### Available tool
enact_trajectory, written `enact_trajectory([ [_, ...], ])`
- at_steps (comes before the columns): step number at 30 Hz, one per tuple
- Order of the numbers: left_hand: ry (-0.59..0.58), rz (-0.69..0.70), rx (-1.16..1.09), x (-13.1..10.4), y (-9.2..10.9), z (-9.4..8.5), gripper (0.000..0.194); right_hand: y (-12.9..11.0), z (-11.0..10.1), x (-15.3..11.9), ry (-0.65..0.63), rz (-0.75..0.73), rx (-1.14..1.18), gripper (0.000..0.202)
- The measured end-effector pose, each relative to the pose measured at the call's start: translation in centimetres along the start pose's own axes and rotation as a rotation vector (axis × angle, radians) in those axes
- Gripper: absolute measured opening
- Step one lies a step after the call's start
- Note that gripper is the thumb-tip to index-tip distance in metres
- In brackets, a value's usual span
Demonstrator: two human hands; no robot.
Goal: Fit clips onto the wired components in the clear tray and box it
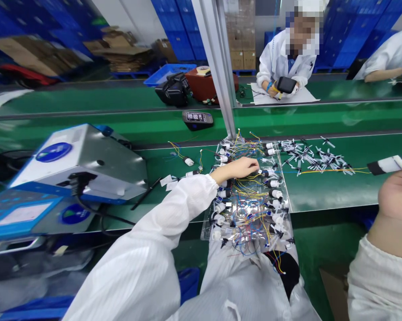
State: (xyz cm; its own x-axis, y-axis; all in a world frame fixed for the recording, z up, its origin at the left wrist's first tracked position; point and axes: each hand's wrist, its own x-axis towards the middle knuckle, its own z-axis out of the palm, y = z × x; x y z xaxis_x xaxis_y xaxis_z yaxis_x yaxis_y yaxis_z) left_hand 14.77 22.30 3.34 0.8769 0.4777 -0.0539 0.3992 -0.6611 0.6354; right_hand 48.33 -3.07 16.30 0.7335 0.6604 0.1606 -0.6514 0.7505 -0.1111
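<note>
Clock positions are taken from the centre of the clear plastic tray (206, 228). At 3 o'clock, the right hand (396, 194) grips a wired white-and-black cylinder (388, 165) between thumb and fingers, off the tray. Its yellow lead (334, 170) runs taut toward 9 o'clock, past the cluster of white-and-black strips (330, 157) at 2 o'clock. The left hand (239, 168) lies just past 12 o'clock above the tray's wire bundles (251, 186), fingers curled together; whether they pinch a lead cannot be told. Recommended handling: hold the cylinder by its body, relieve lead tension before any further pull, and separate tangled wires singly, so that neighbouring cylinders (275, 194) stay seated.
</note>
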Motion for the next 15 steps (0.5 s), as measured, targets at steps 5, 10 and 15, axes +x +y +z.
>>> enact_trajectory([
  [5,-0.104,0.111,0.117,1.2,0.0,0.3,0.037,0.3,0.6,-0.7,0.008,0.047,0.136,0.012],
  [10,-0.018,0.246,0.231,1.6,0.2,0.9,0.028,-0.7,0.7,-0.9,0.076,0.086,0.303,0.018],
  [15,0.039,0.274,0.175,1.4,0.8,1.0,0.024,-0.2,-0.8,1.4,0.092,-0.134,-0.203,0.029],
])
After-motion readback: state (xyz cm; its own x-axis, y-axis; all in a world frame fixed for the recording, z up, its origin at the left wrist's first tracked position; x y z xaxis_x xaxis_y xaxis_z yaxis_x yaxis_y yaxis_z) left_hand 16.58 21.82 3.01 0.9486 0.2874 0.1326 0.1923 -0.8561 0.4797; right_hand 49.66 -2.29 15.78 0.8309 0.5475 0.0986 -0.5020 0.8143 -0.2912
